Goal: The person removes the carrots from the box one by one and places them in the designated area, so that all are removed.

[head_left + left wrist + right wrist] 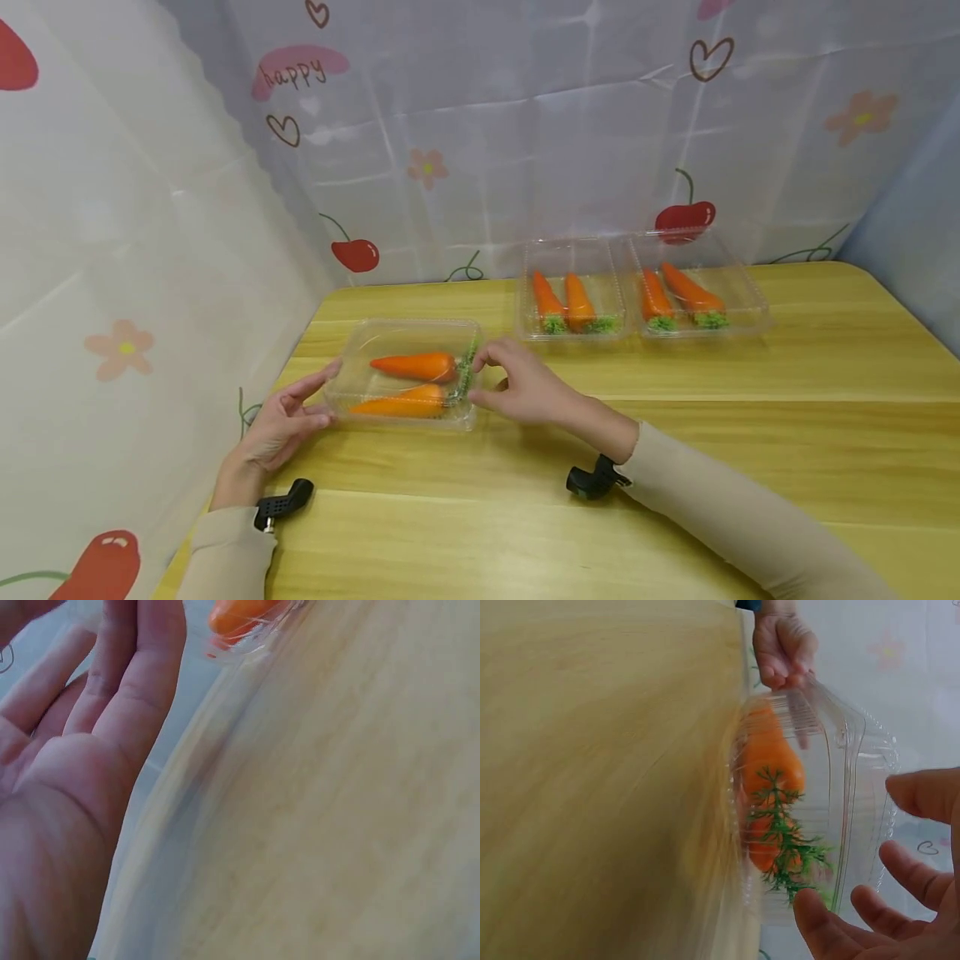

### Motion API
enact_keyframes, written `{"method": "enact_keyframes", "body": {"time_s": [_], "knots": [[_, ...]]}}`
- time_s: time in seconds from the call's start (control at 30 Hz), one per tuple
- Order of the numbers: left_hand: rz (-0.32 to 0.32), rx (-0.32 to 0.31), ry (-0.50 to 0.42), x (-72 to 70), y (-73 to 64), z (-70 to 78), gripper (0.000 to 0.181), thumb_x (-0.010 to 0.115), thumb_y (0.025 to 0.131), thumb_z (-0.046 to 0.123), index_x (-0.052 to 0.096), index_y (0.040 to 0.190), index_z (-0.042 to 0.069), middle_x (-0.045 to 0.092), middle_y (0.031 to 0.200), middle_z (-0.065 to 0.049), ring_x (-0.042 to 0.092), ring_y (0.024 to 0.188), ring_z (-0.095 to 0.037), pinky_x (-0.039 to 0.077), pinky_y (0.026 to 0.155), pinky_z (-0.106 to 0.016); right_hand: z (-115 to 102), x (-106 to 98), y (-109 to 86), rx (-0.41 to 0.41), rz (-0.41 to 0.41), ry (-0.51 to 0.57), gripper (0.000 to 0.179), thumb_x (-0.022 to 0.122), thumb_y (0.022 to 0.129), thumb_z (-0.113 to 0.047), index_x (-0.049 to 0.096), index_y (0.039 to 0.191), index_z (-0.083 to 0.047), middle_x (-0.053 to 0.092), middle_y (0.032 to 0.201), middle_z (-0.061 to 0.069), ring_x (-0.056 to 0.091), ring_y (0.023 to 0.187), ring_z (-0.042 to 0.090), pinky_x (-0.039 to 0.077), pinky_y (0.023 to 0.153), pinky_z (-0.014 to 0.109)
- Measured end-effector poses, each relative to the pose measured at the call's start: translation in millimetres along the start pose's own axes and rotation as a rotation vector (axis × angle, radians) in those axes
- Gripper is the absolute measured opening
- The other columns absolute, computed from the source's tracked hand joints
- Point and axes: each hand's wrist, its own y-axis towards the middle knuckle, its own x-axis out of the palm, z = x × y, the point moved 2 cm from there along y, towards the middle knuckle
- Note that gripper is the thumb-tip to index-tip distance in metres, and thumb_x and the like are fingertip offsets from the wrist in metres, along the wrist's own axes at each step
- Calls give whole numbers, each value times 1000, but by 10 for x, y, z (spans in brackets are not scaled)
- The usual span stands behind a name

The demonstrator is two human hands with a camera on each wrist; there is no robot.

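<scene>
A clear plastic box (pixel 348 387) lies on the table at centre left, holding two orange carrots (pixel 416 367) with feathery green tops (pixel 780 832). At its left end my left hand (pixel 281 425) grips the box, thumb toward the near corner and fingers toward the back. In the left wrist view most of the box is out of frame, beyond the fingers of that hand (pixel 90 750). My right hand (pixel 528 383) is at the opposite end, beside the green tops. Its fingers are spread and slightly bent near the rim; contact is unclear.
Two similar clear boxes stand side by side at the back of the wooden table (pixel 420 533), the left one (pixel 525 333) and the right one (pixel 757 321). Each contains two carrots. A patterned cloth (pixel 525 150) hangs behind them, and another covers the left side.
</scene>
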Motion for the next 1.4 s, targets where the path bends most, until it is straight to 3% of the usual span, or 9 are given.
{"method": "enact_keyframes", "body": {"time_s": [0.1,0.17,0.33,0.43,0.6,0.8,0.93,1.23,1.4], "knots": [[22,19,10,9,-12,10,57,49,90,-29,59,137,2,44,162,2,74,106,-23,61,91,-28,9,1,-31,-44,-27,-66,33,77,93,-30,60,117,-14,55,135,5,54,127,33,59,88,40],[46,18,12,22,-16,16,48,49,91,-28,62,125,3,45,160,2,75,103,-24,61,91,-29,18,0,-56,-74,-42,-125,37,78,93,-32,60,120,-14,55,142,7,54,130,33,57,96,46],[85,8,13,40,-25,14,46,49,92,-27,63,122,4,45,160,3,76,98,-23,62,91,-29,-2,28,-107,-112,-59,-230,45,79,91,-40,59,121,-14,49,152,10,52,138,31,48,113,48],[94,3,21,55,-34,5,46,49,92,-27,64,121,5,46,159,3,75,97,-22,62,90,-29,-45,59,-132,-191,-26,-290,46,83,87,-42,61,116,-14,55,137,6,58,124,28,53,104,41],[91,-1,37,82,-34,-5,48,49,92,-27,65,122,7,45,159,5,75,96,-20,61,91,-28,-83,101,-146,-428,47,-359,35,88,83,-34,66,101,-14,59,104,1,60,97,23,53,86,32],[83,-3,23,84,-38,-12,50,46,92,-28,64,123,6,45,159,5,75,97,-20,61,91,-29,-72,128,-146,-597,60,-358,21,88,83,-22,71,93,-15,63,95,-4,63,86,17,55,78,24],[92,-6,37,75,-40,-15,48,48,92,-27,65,123,6,46,158,6,75,98,-19,61,90,-28,-84,125,-145,-623,35,-370,14,86,85,-21,75,93,-16,66,95,-3,64,88,12,56,79,22],[118,-17,72,74,-46,-5,49,50,91,-27,67,120,10,48,157,7,74,103,-20,61,88,-23,-125,96,-139,-600,-26,-439,6,81,90,-21,81,95,-17,68,96,-2,63,89,10,56,81,22],[124,-32,69,79,-59,-14,49,49,92,-26,66,120,11,48,155,9,73,105,-18,61,89,-24,-142,115,-144,-686,-27,-496,6,77,94,-18,81,96,-13,73,96,-2,68,91,12,58,84,22]]}}
